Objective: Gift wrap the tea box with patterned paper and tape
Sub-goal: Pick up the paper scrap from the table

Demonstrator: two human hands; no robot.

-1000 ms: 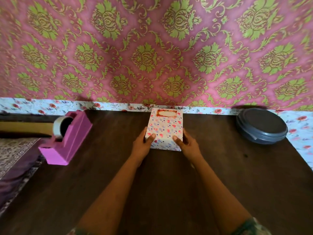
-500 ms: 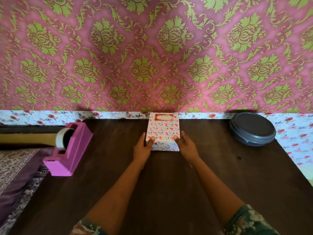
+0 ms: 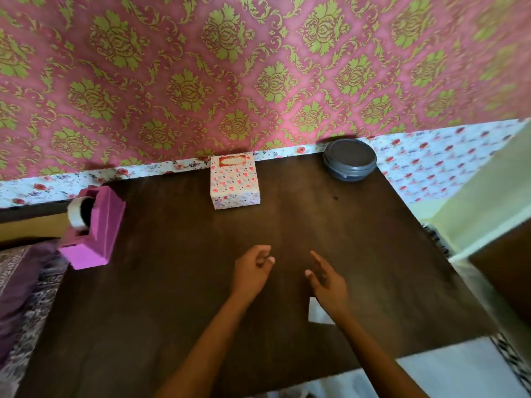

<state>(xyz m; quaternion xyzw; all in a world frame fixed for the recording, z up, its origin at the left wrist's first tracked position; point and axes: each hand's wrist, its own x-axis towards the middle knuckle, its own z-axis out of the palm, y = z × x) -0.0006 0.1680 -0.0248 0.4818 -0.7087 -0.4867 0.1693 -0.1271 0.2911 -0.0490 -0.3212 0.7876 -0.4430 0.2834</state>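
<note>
Well apart: tea box (image 3: pixel 234 179), fingers (image 3: pixel 317 258)

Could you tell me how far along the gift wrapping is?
Done: the tea box, at the far edge of the table, shows patterned paper on every visible face. In hand: nothing; the left hand and right hand hover empty, off it. Left: apparently nothing, though taped seams cannot be seen.

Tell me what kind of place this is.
Probably a room in a home: dark wooden table against pink damask wallpaper, patterned fabric at left, pink tape dispenser and a wrapped box.
</note>
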